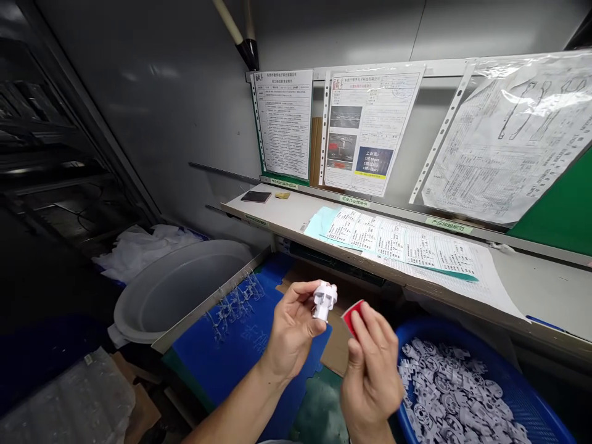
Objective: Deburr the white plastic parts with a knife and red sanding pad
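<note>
Beside the blue bin's rim [419, 328], left hand [293, 330] pinches a white plastic part [325, 301], right hand [372, 377] a red tab [351, 319].

Bright, diffuse light falls from above, out of frame, onto the worktop [296, 213], while the dark shelving [50, 166] at the left of the frame lies in deep shadow. Glare is seen on the plastic sleeve [518, 105] at upper right. Highlights are nearly blown out on the white plastic part [325, 301] at centre, beside the saturated red piece [351, 319]. Wide-angle bowing is shown toward the frame edges, and slight softness is seen around the blue basket [416, 333] at lower right.
</note>
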A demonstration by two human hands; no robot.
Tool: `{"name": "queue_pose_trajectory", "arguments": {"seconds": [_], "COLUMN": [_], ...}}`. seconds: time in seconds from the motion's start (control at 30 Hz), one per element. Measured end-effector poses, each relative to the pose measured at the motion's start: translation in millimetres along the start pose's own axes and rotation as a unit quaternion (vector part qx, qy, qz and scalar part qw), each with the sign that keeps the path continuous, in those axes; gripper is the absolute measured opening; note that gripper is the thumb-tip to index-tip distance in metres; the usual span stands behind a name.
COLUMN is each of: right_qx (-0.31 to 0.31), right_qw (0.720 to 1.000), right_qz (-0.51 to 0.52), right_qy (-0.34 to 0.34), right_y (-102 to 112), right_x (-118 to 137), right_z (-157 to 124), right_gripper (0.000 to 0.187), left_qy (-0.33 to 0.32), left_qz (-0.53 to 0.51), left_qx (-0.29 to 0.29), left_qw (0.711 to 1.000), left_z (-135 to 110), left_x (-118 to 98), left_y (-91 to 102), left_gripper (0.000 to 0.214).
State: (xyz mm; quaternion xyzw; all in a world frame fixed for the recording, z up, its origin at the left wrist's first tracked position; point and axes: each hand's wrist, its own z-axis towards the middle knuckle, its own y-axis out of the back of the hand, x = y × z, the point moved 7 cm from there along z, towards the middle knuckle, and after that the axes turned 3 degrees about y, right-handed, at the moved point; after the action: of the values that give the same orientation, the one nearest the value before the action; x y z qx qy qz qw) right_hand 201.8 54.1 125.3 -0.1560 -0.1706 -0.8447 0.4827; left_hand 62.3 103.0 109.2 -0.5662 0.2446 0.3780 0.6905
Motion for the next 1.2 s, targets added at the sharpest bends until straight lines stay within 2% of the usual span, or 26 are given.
{"name": "queue_pose_trajectory", "arguments": {"seconds": [0.13, 0.33, 0.47, 0.53, 0.6, 0.7, 0.83, 0.93, 1.07, 1.2], "right_qx": [-0.020, -0.033, -0.058, -0.069, -0.091, -0.108, -0.107, -0.126, -0.155, -0.148], "right_qw": [1.000, 0.997, 0.995, 0.990, 0.971, 0.925, 0.892, 0.878, 0.878, 0.908], "right_qz": [0.005, 0.049, 0.061, 0.083, 0.134, 0.230, 0.299, 0.302, 0.287, 0.249], "right_qy": [0.011, -0.039, -0.055, -0.090, -0.175, -0.281, -0.323, -0.349, -0.350, -0.304], "right_y": [4.3, -6.6, -1.7, 2.3, 4.5, -3.1, -17.4, -19.2, -14.3, -12.7], "right_x": [3.3, 10.5, 10.8, 4.8, -8.5, -22.9, -27.1, -32.8, -37.2, -30.7], "right_z": [11.5, 8.5, 15.4, 20.0, 18.4, 5.3, -11.4, -12.8, -0.8, 5.8], "right_gripper": [0.046, 0.039, 0.033, 0.027, 0.021, 0.016, 0.017, 0.021, 0.022, 0.021], "left_qy": [0.007, -0.010, -0.026, -0.021, -0.023, -0.053, -0.080, -0.087, -0.092, -0.072], "left_qz": [-0.012, -0.020, -0.028, -0.029, -0.019, 0.010, 0.032, 0.044, 0.055, 0.036], "left_qx": [0.041, 0.037, 0.041, 0.029, 0.015, 0.022, 0.034, 0.042, 0.059, 0.028], "left_qw": [0.999, 0.999, 0.998, 0.999, 0.999, 0.998, 0.996, 0.994, 0.993, 0.996], "left_z": [-3.7, -2.7, -3.5, -5.4, -7.5, -9.3, -8.2, -9.0, -13.3, -13.4], "left_x": [7.2, 4.8, -2.4, -1.1, 1.1, 0.1, -3.0, -3.4, -2.0, -1.3], "left_y": [-7.8, -12.2, -16.6, -15.6, -13.2, -13.2, -15.9, -18.6, -23.2, -20.9], "left_gripper": [0.053, 0.049, 0.050, 0.049, 0.048, 0.049, 0.048, 0.048, 0.048, 0.046]}}
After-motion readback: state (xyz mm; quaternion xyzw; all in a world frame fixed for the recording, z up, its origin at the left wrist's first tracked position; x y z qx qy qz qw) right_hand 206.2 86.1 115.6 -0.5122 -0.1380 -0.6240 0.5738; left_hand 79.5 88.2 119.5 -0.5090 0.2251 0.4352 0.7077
